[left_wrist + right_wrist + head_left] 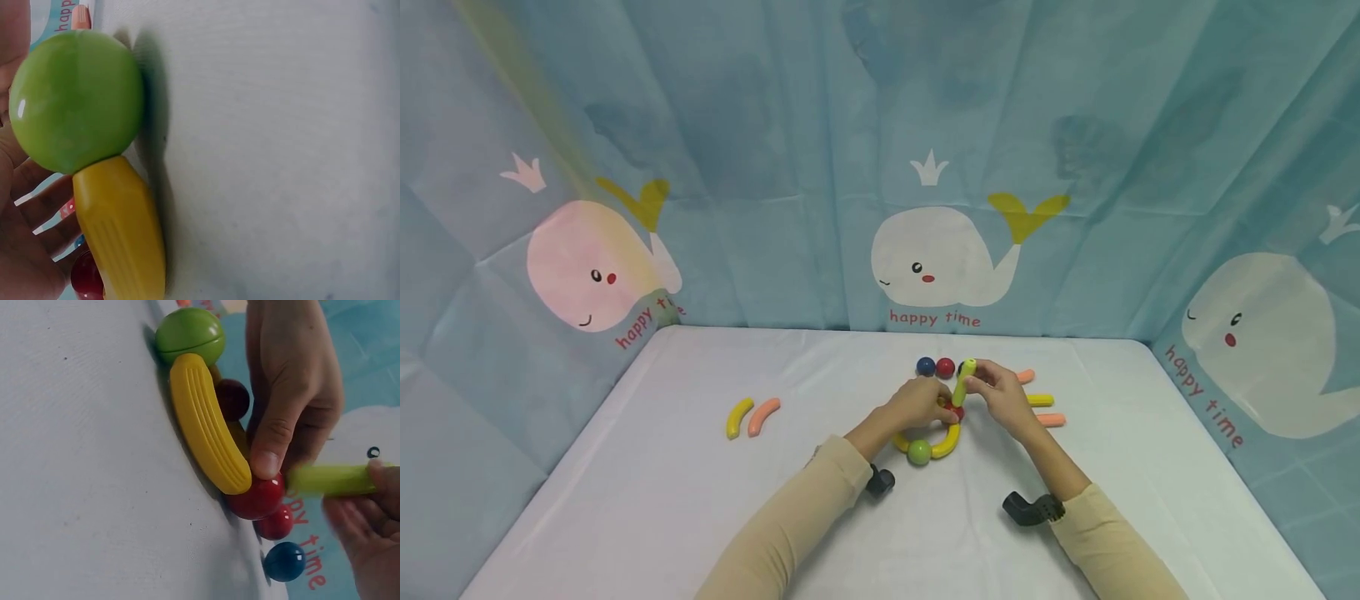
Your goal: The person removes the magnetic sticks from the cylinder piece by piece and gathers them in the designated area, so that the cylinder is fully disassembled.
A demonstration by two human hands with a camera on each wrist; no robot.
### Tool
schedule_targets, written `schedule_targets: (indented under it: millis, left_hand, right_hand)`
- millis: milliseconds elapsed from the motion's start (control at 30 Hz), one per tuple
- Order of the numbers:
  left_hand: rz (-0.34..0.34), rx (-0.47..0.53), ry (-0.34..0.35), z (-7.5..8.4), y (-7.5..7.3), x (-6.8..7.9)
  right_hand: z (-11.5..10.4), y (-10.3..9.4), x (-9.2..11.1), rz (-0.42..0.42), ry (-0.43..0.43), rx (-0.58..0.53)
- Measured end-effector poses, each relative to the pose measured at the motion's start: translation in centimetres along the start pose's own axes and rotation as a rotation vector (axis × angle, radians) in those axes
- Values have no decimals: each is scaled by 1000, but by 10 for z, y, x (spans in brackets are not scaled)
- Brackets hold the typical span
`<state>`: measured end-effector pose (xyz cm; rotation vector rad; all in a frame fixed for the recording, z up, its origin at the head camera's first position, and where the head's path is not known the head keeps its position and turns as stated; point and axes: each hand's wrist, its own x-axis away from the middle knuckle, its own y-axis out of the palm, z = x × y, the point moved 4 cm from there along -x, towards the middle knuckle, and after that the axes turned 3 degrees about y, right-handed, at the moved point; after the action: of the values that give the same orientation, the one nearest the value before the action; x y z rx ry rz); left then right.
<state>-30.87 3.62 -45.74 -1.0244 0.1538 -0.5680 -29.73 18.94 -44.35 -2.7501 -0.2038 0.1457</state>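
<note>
My left hand (917,404) holds a red ball (255,500) on the table, its thumb pressed on top. In my right hand (1002,398) is a light green stick (964,385), held upright with its lower end at the red ball. Whether stick and ball touch, I cannot tell. A yellow curved stick (209,428) runs from the red ball to a green ball (919,452). From the green ball's other side a second yellow curved stick (900,444) leads under my left hand. Another dark red ball (233,400) shows behind the nearer curved stick in the right wrist view.
Beyond the hands lie a blue ball (926,367) and a red ball (945,367), with another dark ball partly hidden. Pink sticks (1051,420) and a yellow stick (1041,400) lie right. Curved yellow (740,417) and pink (764,417) sticks rest left. A whale-printed curtain surrounds the white table (647,500).
</note>
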Motion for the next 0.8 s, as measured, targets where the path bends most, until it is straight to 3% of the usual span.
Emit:
schedule_targets:
  millis: [200,800]
  left_hand:
    - [-4,-9,-9,1,-1,0]
    - [6,5,-35,-1,0,1]
  right_hand:
    - [-15,-16,2,76,-46,-73]
    - [-15,-53,35,22,-85,268]
